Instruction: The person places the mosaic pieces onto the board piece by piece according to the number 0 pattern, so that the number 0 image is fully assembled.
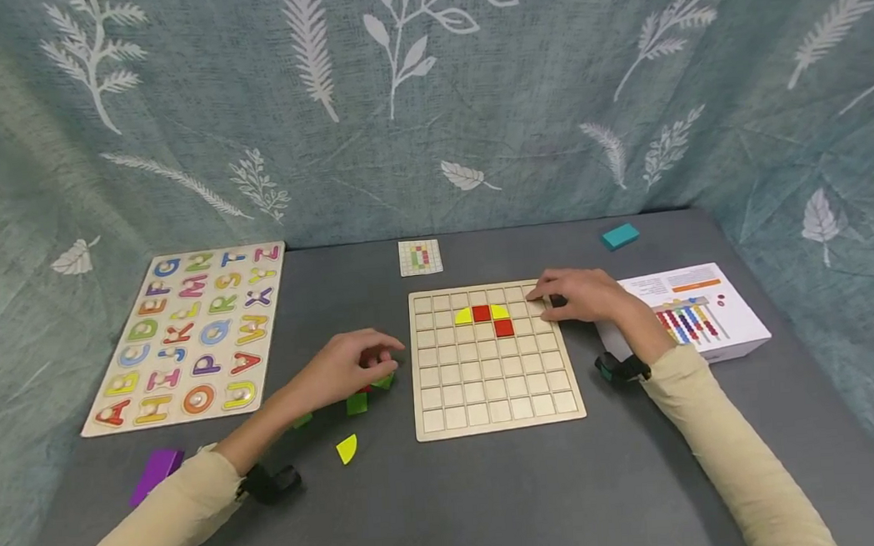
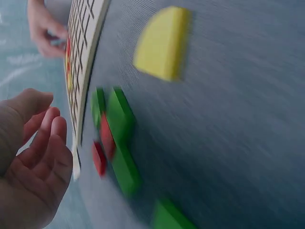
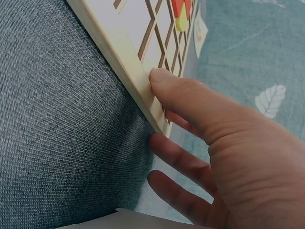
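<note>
A wooden grid board (image 1: 434, 423) lies mid-table, bearing a red square tile (image 1: 481, 313), a second red square tile (image 1: 504, 327) and two yellow quarter-round tiles (image 1: 463, 316). My right hand (image 1: 581, 293) touches the board's far right corner; in the right wrist view its thumb (image 3: 164, 78) rests on the border, with other fingers beside the edge. Left of the board, my left hand (image 1: 348, 366) hovers, fingers loosely bent and holding nothing. Below it are several green tiles (image 2: 120, 117) and red tiles (image 2: 99, 159), partly hidden in the head view. A loose yellow quarter-round tile (image 1: 348, 449) lies nearer me.
A small pattern card (image 1: 420, 258) lies beyond the board. On the left are an alphabet puzzle board (image 1: 207, 329) and a purple block (image 1: 156, 474). A white box (image 1: 717, 314) with a bead-frame picture sits under my right forearm, and a teal block (image 1: 620, 236) lies behind it.
</note>
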Demonstrator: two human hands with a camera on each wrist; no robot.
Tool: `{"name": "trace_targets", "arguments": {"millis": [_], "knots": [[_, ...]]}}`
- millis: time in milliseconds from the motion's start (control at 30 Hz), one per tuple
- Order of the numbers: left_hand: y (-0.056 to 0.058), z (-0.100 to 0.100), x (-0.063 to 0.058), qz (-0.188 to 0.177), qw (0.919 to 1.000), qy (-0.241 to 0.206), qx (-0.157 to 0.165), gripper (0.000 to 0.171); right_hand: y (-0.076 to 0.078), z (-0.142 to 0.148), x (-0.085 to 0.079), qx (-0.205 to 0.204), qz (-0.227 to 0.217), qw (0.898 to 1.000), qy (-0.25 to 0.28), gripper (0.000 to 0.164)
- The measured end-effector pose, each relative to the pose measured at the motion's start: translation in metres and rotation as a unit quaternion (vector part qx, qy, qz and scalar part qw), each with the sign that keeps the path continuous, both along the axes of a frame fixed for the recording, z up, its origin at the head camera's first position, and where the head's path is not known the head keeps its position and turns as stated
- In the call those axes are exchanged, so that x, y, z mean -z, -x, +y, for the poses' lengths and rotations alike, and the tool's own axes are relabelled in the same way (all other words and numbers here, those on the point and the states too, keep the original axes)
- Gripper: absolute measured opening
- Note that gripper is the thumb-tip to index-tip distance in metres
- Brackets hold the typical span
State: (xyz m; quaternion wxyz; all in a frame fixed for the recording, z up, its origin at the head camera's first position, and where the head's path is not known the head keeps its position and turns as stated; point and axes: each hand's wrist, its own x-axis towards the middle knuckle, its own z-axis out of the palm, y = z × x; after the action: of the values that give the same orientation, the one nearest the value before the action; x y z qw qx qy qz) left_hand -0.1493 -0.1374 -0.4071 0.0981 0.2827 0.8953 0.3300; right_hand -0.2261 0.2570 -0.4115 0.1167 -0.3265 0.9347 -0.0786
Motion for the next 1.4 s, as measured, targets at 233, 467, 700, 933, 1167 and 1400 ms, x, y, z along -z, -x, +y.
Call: {"name": "trace_targets", "arguments": {"millis": [233,467,700,933,1167,1400], "knots": [[-0.017,-0.041,0.005,0.009,0.9985,0.005,-0.054,0.024,0.001,0.0,0.001,0.002,-0.006,1.0,-0.001,0.04],[-0.024,-0.054,0.012,0.009,0.9968,0.005,-0.08,0.027,0.001,-0.002,0.002,0.004,-0.002,1.0,-0.001,0.041],[-0.024,-0.056,0.016,0.015,0.9966,0.003,-0.081,0.026,0.001,0.0,0.001,0.005,0.002,1.0,0.001,0.04],[-0.021,-0.054,0.017,0.012,0.9964,-0.004,-0.084,0.026,0.0,-0.002,0.003,0.001,0.0,1.0,-0.001,0.041],[0.006,-0.054,0.016,-0.023,0.9971,-0.002,-0.073,0.033,0.001,-0.002,0.001,0.007,-0.004,1.0,-0.001,0.04],[0.032,-0.053,0.02,-0.091,0.9952,0.013,-0.033,0.043,0.002,-0.002,0.002,0.003,-0.007,1.0,0.0,0.04]]}}
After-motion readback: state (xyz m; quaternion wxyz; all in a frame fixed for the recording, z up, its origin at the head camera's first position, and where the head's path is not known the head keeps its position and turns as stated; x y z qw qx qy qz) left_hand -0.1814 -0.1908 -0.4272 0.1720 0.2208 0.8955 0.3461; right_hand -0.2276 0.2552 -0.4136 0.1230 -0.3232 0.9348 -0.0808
